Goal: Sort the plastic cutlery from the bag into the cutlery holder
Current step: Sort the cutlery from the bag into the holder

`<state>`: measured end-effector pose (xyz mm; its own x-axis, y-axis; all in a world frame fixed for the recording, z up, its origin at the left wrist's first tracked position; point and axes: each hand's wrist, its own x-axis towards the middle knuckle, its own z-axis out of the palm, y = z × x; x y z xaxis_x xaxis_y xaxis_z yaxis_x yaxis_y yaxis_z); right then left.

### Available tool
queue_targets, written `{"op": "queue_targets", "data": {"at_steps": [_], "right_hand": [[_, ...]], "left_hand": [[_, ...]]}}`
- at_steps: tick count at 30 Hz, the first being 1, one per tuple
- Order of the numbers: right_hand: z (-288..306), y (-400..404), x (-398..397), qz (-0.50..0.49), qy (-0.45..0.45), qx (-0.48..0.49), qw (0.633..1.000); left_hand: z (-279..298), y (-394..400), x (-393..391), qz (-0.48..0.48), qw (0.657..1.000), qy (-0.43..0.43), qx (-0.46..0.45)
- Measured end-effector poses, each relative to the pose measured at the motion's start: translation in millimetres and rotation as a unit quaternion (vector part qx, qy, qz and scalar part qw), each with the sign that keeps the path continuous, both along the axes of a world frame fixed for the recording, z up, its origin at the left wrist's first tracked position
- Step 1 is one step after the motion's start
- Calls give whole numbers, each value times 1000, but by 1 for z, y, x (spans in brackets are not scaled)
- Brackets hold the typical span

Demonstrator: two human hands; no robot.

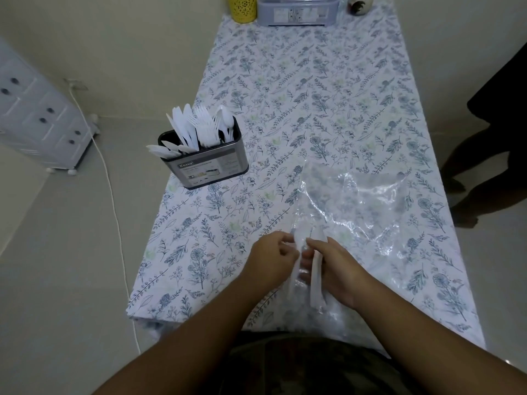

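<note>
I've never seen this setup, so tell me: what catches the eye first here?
Both hands, the left hand and right hand, meet at the table's near edge, holding white plastic cutlery at the mouth of a clear bag. To the left stands a dark cutlery holder bristling with white knives, forks and spoons.

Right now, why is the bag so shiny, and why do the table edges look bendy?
Head view: the clear bag throws back white glare from the room light along its crinkles; the wide-angle lens spreads and bends the table edges; the left hand and right hand look a little blurred around the white cutlery, while the holder looks sharper.
</note>
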<state>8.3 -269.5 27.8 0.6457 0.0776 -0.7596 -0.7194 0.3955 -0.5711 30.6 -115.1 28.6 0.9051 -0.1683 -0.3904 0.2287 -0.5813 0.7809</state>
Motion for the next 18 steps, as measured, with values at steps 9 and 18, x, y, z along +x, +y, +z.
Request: {"op": "queue_targets", "data": {"at_steps": [9,18], "right_hand": [[-3,9,3,67,-27,-116,991],[-9,6,3,34,42,-40,998]], "left_hand": [[-9,28,-3,41,989,-125,71],[-41,58,0,36,980,-52,189]]}}
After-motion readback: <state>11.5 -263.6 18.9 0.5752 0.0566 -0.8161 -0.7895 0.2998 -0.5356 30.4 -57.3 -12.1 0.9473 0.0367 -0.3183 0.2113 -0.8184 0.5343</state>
